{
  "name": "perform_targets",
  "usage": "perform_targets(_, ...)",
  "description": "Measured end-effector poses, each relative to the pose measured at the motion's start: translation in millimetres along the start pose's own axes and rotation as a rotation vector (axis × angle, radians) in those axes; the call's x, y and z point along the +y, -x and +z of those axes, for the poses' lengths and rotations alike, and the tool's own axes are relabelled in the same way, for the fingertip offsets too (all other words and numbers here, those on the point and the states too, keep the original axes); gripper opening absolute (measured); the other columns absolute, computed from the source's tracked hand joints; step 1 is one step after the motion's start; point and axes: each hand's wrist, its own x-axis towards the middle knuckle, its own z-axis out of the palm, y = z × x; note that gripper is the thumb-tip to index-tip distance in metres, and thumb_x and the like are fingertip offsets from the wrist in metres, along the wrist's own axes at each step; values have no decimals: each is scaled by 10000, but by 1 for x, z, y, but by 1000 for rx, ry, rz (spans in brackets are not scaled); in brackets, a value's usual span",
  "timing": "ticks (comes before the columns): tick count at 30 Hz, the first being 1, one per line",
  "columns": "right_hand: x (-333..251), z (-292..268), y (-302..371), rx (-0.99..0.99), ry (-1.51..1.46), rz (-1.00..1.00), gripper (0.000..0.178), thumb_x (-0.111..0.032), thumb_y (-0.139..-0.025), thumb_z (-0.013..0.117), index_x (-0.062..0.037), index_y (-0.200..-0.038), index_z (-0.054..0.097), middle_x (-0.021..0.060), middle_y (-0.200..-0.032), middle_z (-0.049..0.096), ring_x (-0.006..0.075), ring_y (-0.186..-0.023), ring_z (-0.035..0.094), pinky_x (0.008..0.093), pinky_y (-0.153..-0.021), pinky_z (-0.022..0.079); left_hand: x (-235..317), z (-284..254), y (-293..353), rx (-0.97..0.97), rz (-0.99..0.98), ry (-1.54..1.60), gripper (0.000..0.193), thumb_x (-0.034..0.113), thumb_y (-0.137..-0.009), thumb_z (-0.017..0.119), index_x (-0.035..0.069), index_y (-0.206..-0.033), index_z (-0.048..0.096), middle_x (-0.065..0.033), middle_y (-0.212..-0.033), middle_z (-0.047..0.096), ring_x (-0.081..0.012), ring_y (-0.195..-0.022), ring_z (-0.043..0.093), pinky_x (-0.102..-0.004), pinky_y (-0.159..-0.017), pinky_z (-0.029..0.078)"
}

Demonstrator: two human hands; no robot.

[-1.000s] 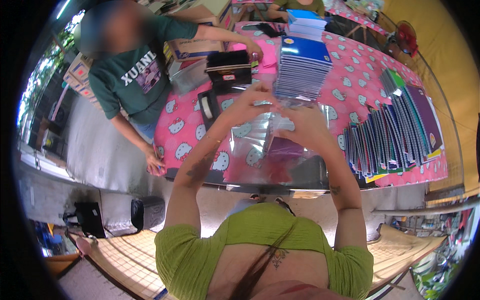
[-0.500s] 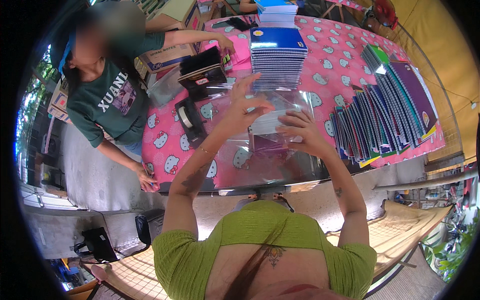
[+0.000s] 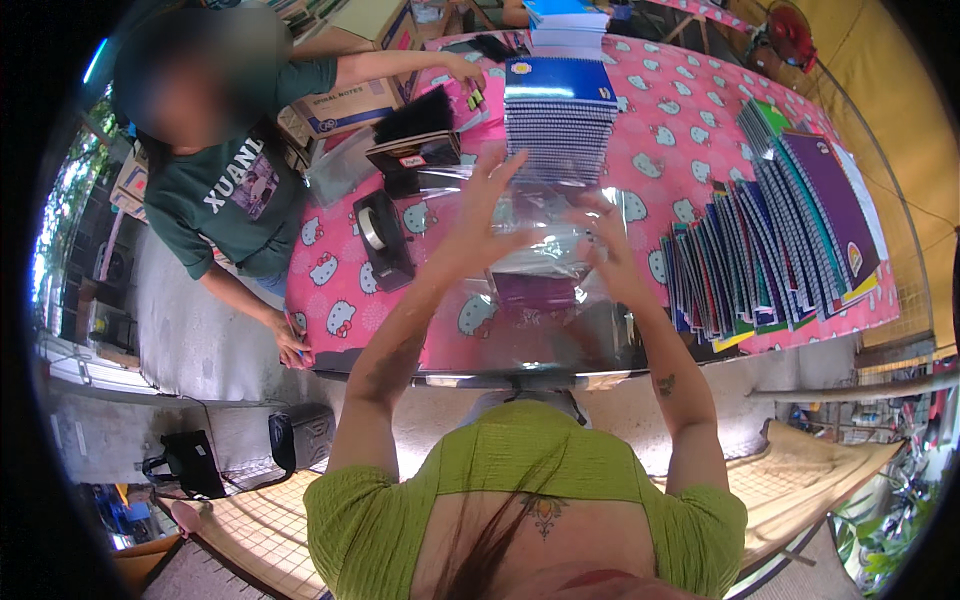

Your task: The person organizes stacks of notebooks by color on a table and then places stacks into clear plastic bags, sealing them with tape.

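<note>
A notebook with a purple cover [image 3: 540,291] lies at the front middle of the table, partly under clear plastic film [image 3: 490,335]. My left hand [image 3: 487,225] hovers over its left side, fingers spread and thumb pointing right. Over the right side is my right hand [image 3: 610,252], fingers apart and a little smeared by motion. Neither hand shows anything gripped, though whether the fingertips touch the film is hard to see. Just beyond stands a tall stack of blue spiral notebooks [image 3: 558,85]. A black tape dispenser [image 3: 384,245] sits left of my left forearm.
Rows of spiral notebooks [image 3: 760,240] lean along the right of the pink patterned tablecloth [image 3: 655,120]. A black box-shaped holder [image 3: 415,150] and cardboard boxes [image 3: 350,105] are at the back left. Beside them stands a person in a dark green shirt [image 3: 235,185], one arm reaching over the table.
My hands have lifted off the white pages and their fingers have spread. More of the purple cover shows beneath the film. The view has shifted slightly.
</note>
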Motion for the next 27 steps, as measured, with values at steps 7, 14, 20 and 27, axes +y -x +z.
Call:
perform_targets(7,1,6,-73,-100,-120,186,396,-296,-844,758,-16,-1111,674,80,-900,717,145,-819,658,307,-789,512,76,-32,1,-87,-105,105,174,182,-847,717,44,-952,726,-140,-1314,592,-215,-1201,566,-370,-986,461)
perform_targets(14,46,-2,-62,-395,-519,294,759,-358,-769,832,-41,-1371,495,172,-1248,598,258,-1214,540,376,-1050,398,-44,-6,30,-275,-508,411,487,149,-885,717,32,-1335,574,-61,-1182,651,-122,-1058,594,-265,-908,481)
perform_targets(20,30,-17,-46,-616,-192,-46,885,-324,-707,861,-107,-1442,418,163,-1458,472,286,-1365,428,414,-1141,313,-52,-17,36,-416,-537,311,574,183,-888,711,41,-1407,513,-50,-1246,645,-134,-1108,597,-311,-955,474)
perform_targets(27,6,10,11,-234,423,-348,437,-192,-792,759,-101,-1199,631,88,-1302,613,310,-1256,539,449,-1087,401,-4,6,69,-267,207,-696,479,215,-879,689,79,-1326,580,-151,-1338,580,-317,-1272,522,-426,-1027,449)
